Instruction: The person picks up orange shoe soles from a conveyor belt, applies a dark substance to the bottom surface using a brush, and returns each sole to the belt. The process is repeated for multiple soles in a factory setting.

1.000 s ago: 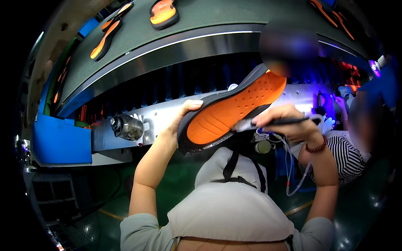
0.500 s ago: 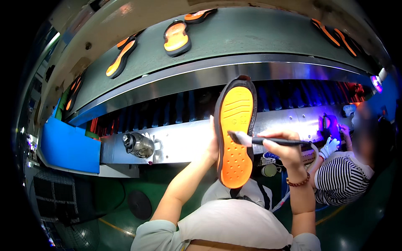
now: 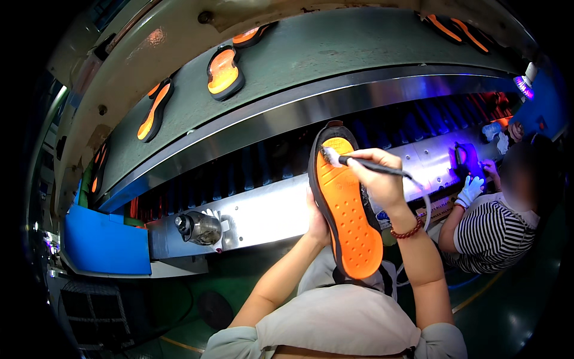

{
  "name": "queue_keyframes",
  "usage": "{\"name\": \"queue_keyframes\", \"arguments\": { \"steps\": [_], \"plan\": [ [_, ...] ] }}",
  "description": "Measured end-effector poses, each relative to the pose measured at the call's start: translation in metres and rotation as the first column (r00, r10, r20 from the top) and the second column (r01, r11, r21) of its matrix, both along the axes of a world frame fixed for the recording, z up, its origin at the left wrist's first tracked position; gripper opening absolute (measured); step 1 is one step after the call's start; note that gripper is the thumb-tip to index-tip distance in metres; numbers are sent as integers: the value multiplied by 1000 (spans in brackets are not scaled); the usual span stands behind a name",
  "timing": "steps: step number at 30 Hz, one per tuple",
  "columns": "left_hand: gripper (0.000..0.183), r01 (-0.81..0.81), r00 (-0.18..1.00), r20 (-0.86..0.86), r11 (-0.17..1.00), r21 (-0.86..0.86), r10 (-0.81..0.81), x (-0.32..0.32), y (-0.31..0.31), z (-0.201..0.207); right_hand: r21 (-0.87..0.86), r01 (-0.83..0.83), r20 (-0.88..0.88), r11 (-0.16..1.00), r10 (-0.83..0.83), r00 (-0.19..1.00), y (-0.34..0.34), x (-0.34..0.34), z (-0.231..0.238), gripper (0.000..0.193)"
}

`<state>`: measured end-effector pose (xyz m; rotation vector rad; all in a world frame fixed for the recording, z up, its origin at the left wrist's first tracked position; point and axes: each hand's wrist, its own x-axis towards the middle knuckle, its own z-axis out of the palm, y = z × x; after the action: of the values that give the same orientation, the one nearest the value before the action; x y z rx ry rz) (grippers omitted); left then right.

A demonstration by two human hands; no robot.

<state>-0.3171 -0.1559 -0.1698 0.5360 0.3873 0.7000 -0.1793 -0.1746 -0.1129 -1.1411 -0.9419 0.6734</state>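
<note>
An orange shoe sole with a black raised rim is held up in front of me, its dotted end toward my body. My left hand grips its left edge; most of those fingers are behind the sole. Between the fingers of my right hand is a black-handled brush, with a pale tube running from its rear end. The brush's whitish, dark-tipped bristles touch the orange surface near the far end of the sole.
Several similar soles lie on a green conveyor belt beyond a metal rail. A dark bottle stands on the metal ledge at left. On the right, a person in a striped top works with a gloved hand under purple light.
The brush in my right hand has moved from the middle of the sole to its far end. The sole has tilted, its near end swinging right. The whole view has shifted.
</note>
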Motion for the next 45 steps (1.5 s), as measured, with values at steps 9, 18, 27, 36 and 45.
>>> {"name": "queue_keyframes", "arguments": {
  "steps": [9, 18, 27, 36, 45],
  "plan": [
    [75, -149, 987, -56, 989, 4, 149, -31, 25, 6, 6, -244, 652, 970, 181, 736, -72, -28, -4, 10],
    [83, 99, 987, 123, 995, 13, -100, -15, -11, 35, 18, -178, 71, 984, 176, 982, -25, 10, 36, 12],
    [80, 105, 923, 369, 994, 26, -107, -24, 3, 32, -45, -433, -91, 900, 428, 899, -43, 9, 42, 12],
    [82, -128, 988, 97, 986, 105, 118, -21, 18, 49, -18, -568, -232, 823, 549, 803, -54, 14, 38, 12],
    [90, -207, 939, 309, 966, 153, 153, -10, 31, 68, 41, -546, -196, 837, 543, 817, -63, 16, 29, 13]
  ]
}}
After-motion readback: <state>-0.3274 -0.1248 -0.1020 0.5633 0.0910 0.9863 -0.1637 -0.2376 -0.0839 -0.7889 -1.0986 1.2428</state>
